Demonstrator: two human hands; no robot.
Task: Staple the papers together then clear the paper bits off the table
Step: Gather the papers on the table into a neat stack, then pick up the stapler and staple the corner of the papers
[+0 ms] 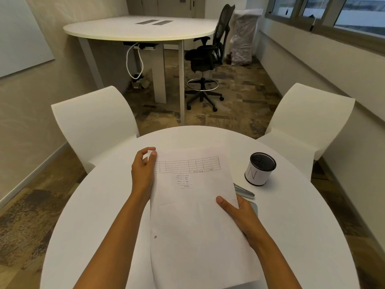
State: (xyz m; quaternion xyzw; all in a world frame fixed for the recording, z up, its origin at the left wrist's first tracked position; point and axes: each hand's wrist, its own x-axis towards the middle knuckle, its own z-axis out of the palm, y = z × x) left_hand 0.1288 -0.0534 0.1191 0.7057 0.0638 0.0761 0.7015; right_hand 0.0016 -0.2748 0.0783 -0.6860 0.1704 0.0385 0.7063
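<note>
- The left hand (143,170) pinches the far left corner of the white paper sheets (193,215), which sit mid-way across the round white table (302,236).
- The right hand (239,211) grips their right edge, thumb on top.
- A grey metal stapler (244,191) lies partly hidden behind them, near a black mesh cup (260,170).

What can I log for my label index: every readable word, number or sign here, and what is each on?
"N": handwritten on the white band of the mesh cup.
Table figures and handwritten sums on the top sheet of the papers: too small to read.
Nothing else legible.
</note>
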